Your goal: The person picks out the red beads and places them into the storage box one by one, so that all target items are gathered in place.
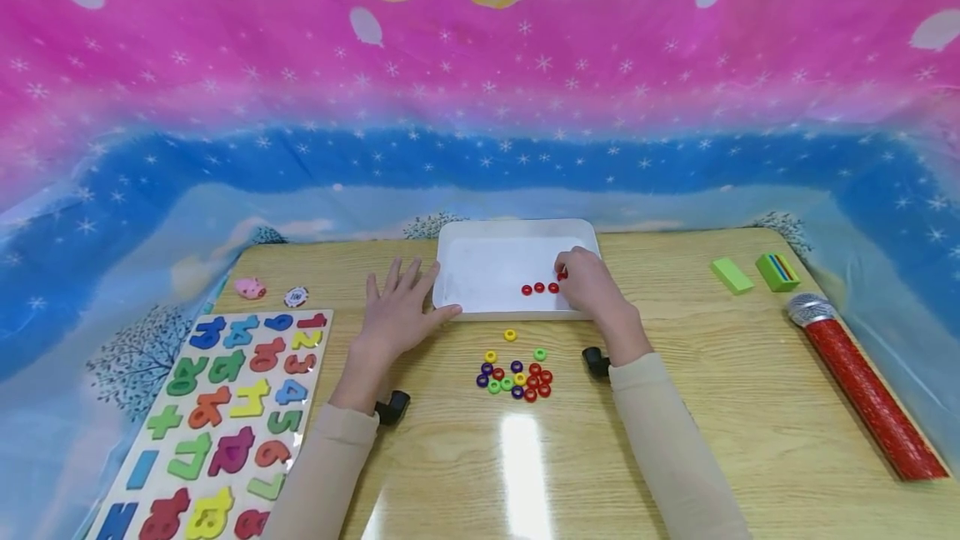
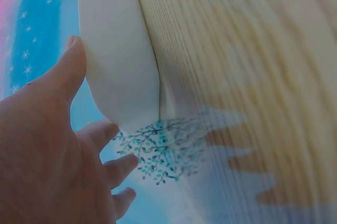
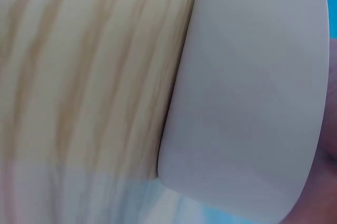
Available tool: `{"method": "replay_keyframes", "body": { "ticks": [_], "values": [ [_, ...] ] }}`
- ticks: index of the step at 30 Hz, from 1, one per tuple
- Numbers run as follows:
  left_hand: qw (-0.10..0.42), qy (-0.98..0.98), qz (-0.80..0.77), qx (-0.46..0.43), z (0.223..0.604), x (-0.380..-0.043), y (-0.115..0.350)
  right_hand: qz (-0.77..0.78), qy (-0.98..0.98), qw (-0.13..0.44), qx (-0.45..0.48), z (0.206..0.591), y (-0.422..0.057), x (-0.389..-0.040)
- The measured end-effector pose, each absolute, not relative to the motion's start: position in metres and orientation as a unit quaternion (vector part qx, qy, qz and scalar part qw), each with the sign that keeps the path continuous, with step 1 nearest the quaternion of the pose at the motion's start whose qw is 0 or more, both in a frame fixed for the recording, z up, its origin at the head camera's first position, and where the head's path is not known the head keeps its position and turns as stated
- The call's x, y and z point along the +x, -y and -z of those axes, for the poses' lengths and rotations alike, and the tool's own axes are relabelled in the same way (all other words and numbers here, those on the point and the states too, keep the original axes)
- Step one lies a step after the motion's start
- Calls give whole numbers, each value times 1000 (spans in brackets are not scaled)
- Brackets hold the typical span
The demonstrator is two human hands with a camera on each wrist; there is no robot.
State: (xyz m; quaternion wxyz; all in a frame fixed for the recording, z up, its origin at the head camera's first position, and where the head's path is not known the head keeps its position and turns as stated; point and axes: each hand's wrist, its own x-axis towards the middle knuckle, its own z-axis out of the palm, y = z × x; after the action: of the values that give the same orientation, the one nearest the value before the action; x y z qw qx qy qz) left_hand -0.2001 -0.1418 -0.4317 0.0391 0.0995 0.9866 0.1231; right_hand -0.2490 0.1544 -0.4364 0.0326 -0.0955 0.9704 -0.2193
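A white tray stands at the table's far edge. Inside it, three red rings lie in a row near the front right. My right hand reaches over the tray's right front corner and pinches another red ring at the row's right end, partly hidden by the fingers. Spread and straight, the fingers of my left hand lie at the tray's left side, the thumb touching its front left rim. The left wrist view shows this thumb against the tray wall. In the right wrist view the tray wall covers most of the hand.
Several loose coloured rings lie before the tray. At left are a number board, a pink pig and a round chip. Green blocks and a red microphone lie at right.
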Motion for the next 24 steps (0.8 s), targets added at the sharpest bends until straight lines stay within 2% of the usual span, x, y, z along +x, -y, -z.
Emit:
{"method": "replay_keyframes", "body": {
  "ticks": [7,12,18,24],
  "values": [
    [41,-986,-126,100,432,-200,142,217,-970,24,-107,425,-154,-242],
    [40,-986,-127,104,430,-199,142,209,-963,4,-169,406,-151,-228],
    [39,-985,-127,110,427,-200,140,203,-949,29,-238,391,-148,-199],
    [48,-985,-130,102,428,-198,141,204,-939,50,-270,393,-146,-173]
  ]
}}
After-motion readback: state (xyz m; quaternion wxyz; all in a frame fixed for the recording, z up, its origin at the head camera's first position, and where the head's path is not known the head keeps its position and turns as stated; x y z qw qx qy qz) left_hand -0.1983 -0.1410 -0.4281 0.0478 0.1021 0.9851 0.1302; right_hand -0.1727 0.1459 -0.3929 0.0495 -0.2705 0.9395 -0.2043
